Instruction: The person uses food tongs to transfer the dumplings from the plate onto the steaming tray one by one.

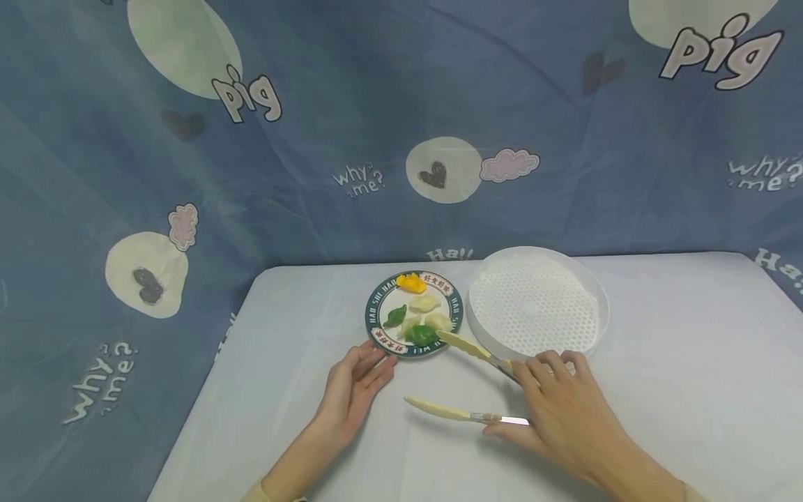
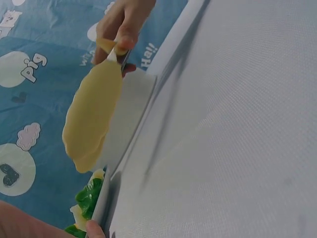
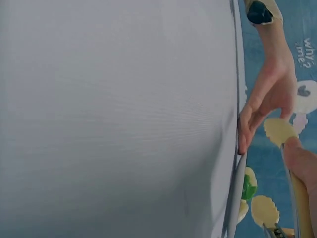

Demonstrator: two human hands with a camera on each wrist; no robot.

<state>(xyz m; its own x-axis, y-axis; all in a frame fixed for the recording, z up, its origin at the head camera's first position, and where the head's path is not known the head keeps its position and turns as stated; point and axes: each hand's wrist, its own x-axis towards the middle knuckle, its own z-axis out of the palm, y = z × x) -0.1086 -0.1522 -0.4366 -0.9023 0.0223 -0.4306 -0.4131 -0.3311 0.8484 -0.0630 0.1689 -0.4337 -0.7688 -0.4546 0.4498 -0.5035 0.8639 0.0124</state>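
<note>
My left hand touches the near-left rim of a round plate with its fingers extended. Dumpling-like pieces lie on the plate: a yellow one, several pale ones, and a green piece near the front, with a smaller green piece to its left. Tongs with cream-coloured tips and metal arms are held in my right hand. Their jaws stand wide apart, one tip over the plate's right front edge by the green piece, the other in front of the plate. Nothing is between them.
A white round tray with a perforated bottom stands right of the plate, close to its rim. White cloth covers the table. Behind it hangs a blue printed curtain.
</note>
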